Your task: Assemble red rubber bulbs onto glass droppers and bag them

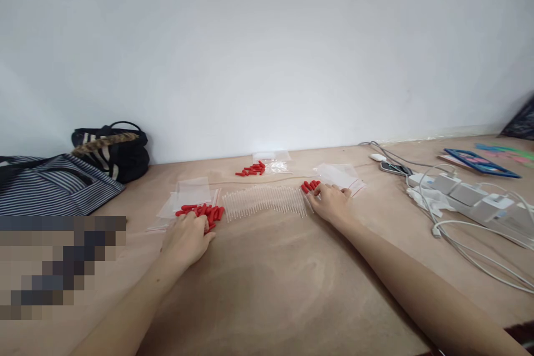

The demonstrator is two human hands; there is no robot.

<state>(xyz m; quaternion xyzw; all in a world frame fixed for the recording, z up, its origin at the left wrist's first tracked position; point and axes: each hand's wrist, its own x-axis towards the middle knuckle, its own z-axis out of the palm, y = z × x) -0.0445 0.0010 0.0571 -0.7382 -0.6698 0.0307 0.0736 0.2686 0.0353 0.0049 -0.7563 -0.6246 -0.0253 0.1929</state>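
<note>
The left hand [187, 238] and right hand [331, 201] are resting at red pieces [218, 213] flanking the white sticks [265, 201], grips I cannot tell, a light touch best keeping that row unjostled

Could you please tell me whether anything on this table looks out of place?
Mainly the white cable, strewn in loose loops beside the power strip at right, untidy against the row of pale sticks. Nothing looks clearly spilled or damaged.

Three heaps of red pieces [214, 213] — one row of thin sticks [265, 200] — one black bag [129, 158].
</note>
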